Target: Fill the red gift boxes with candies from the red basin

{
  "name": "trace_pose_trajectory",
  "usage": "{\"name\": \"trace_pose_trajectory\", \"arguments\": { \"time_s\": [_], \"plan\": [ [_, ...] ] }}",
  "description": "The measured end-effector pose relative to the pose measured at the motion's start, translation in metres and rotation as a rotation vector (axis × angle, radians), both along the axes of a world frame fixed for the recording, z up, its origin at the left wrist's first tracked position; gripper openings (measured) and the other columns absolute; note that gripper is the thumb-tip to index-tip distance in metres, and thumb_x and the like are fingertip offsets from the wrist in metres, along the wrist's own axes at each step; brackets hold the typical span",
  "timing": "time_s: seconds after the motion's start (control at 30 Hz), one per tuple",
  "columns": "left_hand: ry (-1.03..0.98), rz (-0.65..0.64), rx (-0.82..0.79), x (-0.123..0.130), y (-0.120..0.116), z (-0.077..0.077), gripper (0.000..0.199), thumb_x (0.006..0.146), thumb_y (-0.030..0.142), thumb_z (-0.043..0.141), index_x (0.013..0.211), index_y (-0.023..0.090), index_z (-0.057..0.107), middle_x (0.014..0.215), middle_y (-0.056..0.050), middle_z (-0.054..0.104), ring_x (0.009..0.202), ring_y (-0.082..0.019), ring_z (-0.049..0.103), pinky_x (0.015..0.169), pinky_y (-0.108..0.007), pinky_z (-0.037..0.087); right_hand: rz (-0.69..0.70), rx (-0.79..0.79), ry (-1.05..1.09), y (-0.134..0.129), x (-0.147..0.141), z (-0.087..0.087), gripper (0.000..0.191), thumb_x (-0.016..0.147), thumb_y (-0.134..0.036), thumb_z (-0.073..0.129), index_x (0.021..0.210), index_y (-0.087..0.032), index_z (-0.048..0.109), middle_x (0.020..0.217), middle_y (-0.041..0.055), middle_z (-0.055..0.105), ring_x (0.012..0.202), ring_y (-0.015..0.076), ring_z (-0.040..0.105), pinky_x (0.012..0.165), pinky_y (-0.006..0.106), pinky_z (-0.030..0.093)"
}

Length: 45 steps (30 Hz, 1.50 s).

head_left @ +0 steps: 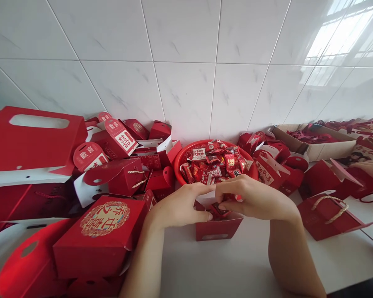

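A small open red gift box (219,229) stands on the table in front of me. My left hand (178,207) grips its left side, with the thumb over the opening and the fingers along the far edge. From the right, my right hand (251,196) reaches into the box, its fingers bent and pressed on a wrapped candy (218,210); part of that candy is covered by the fingers. Just behind the box sits a round red plastic basket (177,167), heaped with red wrapped candies (217,159).
Red gift boxes (99,231) are piled along the left, others (267,165) right of the basket. A cardboard carton (332,150) stands by the tiled wall (186,91). Another person's hand (371,169) is at the right edge, near a rope-handled box (323,219).
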State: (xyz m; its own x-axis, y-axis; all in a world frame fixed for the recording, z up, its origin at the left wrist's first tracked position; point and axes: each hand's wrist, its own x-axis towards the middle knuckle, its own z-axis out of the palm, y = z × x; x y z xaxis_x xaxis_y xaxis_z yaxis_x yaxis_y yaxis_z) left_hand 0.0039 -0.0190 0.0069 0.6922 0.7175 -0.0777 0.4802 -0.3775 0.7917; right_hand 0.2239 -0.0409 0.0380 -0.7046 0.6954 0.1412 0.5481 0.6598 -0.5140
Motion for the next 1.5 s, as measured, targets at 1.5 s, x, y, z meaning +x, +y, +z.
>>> {"name": "trace_pose_trajectory", "arguments": {
  "time_s": [1.5],
  "plan": [
    [0.051, 0.048, 0.104, 0.007, -0.001, 0.001, 0.033, 0.086, 0.029, 0.059, 0.112, 0.023, 0.077, 0.095, -0.001, 0.079, 0.085, -0.022, 0.069, 0.074, -0.027, 0.048, -0.292, -0.053, 0.507, -0.007, 0.032, -0.085, 0.035, 0.096, -0.049, 0.061, 0.091, -0.018, 0.076, 0.076, 0.0034, 0.065, 0.068, 0.015, 0.053, 0.061, 0.027, 0.041]
  ]
}}
